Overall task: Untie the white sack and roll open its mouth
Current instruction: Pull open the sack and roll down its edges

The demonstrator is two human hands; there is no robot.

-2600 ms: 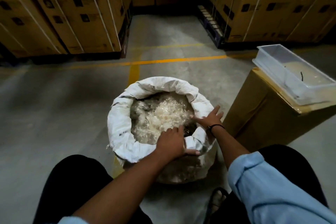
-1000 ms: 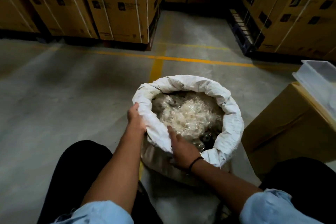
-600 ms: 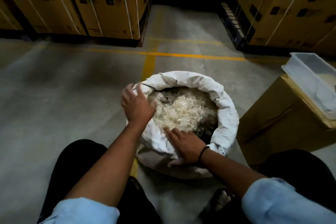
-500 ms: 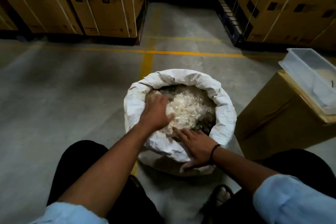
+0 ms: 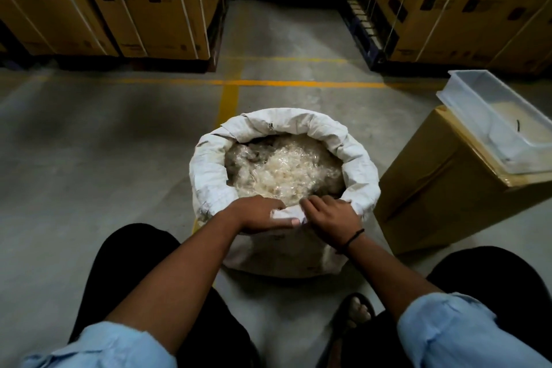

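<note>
The white sack (image 5: 209,170) stands upright on the concrete floor between my knees. Its mouth is wide, with the rim rolled outward into a thick cuff all round. Crinkled clear plastic scraps (image 5: 286,170) fill it almost to the rim. My left hand (image 5: 257,215) grips the near part of the rolled rim, fingers curled over the cuff and thumb beneath. Right beside it, my right hand (image 5: 331,218) holds the same near rim, fingers hooked over the cloth. A black band circles my right wrist.
A brown carton (image 5: 442,188) stands just right of the sack with a clear plastic tray (image 5: 478,116) on top. Strapped cardboard boxes on pallets line the back left (image 5: 134,9) and back right (image 5: 463,9). Yellow lines (image 5: 230,92) mark the floor.
My left hand came out of the plastic scraps and dropped to the near rim. My right hand shifted from lying flat on the cuff to gripping it beside the left.
</note>
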